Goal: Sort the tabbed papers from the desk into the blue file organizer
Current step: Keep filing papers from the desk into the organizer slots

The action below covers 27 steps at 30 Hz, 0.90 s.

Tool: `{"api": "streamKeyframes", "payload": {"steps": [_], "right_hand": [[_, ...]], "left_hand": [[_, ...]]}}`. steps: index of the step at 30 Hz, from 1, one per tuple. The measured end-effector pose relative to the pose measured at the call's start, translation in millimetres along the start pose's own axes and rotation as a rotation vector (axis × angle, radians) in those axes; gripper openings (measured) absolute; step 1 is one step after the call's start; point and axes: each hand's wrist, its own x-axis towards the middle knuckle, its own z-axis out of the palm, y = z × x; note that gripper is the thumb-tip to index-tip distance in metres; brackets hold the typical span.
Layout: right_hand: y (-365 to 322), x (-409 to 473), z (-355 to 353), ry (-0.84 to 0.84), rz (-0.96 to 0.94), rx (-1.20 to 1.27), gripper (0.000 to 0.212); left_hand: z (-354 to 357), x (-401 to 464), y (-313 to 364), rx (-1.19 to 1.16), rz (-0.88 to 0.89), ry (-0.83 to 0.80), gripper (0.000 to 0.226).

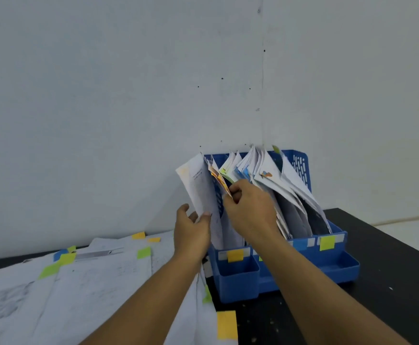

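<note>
A pale wall [128, 95] fills the far side and most of the view, speckled with small dark dots. A thin vertical seam [262, 83] runs down it right of centre. The black desk [390, 257] spreads across the near part, its bare right side flecked with light specks. At the far right, beyond the desk's edge, a strip of light floor [417, 235] shows.

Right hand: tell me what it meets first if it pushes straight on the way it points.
The right hand points up and left into the blue file organizer. It would probably first press into the orange-tabbed papers at its fingertips, though depth is hard to judge.
</note>
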Motion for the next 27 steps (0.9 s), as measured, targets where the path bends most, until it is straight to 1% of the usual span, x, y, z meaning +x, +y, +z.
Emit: {"api": "streamKeyframes", "payload": {"steps": [2, 4, 6, 8, 10, 13, 15, 17, 19, 20, 21, 22, 23, 24, 25, 27], "right_hand": [[-2, -9, 3, -0.032, -0.010, -0.010, 0.017], [-4, -21, 6, -0.074, -0.018, -0.007, 0.030], [-7, -34, 9, -0.100, -0.033, -0.025, 0.043], [-9, -49, 11, -0.074, -0.062, -0.027, 0.049], [-14, -72, 17, -0.043, -0.116, -0.017, 0.051], [-22, -108, 26, -0.085, -0.165, 0.029, 0.046], [-27, -130, 31, -0.196, -0.161, 0.038, 0.045], [-31, -148, 37, -0.349, -0.147, 0.002, 0.047], [-33, -164, 46, -0.497, -0.128, -0.058, 0.050], [-31, -171, 50, -0.557, -0.107, -0.079, 0.052], [-30, -178, 54, -0.601, -0.088, -0.096, 0.054], [-30, -183, 58, -0.628, -0.075, -0.112, 0.056], [-28, -188, 62, -0.644, -0.069, -0.132, 0.057], [-27, -192, 65, -0.660, -0.065, -0.154, 0.058], [-26, -195, 67, -0.670, -0.066, -0.173, 0.058], [-22, -200, 71, -0.680, -0.078, -0.201, 0.059]], "left_hand": [[-21, -9, 3, 0.032, -0.031, -0.066, 0.077], [-48, -18, -1, 0.044, -0.054, -0.109, 0.082], [-79, -27, -7, 0.088, -0.065, -0.112, 0.073], [-108, -37, -13, 0.169, -0.054, -0.075, 0.051], [-139, -51, -19, 0.255, -0.055, -0.048, 0.032], [-179, -73, -31, 0.389, -0.073, -0.062, 0.023], [-201, -89, -40, 0.533, -0.050, -0.076, 0.025], [-217, -103, -51, 0.718, -0.016, -0.102, 0.033], [-225, -118, -63, 0.844, -0.011, -0.147, 0.050], [-226, -124, -70, 0.907, -0.015, -0.187, 0.064], [-227, -129, -76, 0.970, -0.023, -0.231, 0.084], [-228, -133, -82, 1.023, -0.022, -0.257, 0.106], [-228, -136, -88, 1.067, -0.017, -0.274, 0.122], [-228, -137, -94, 1.100, -0.008, -0.281, 0.131], [-229, -137, -98, 1.118, 0.003, -0.274, 0.133], [-228, -138, -102, 1.138, 0.043, -0.243, 0.132]]}}
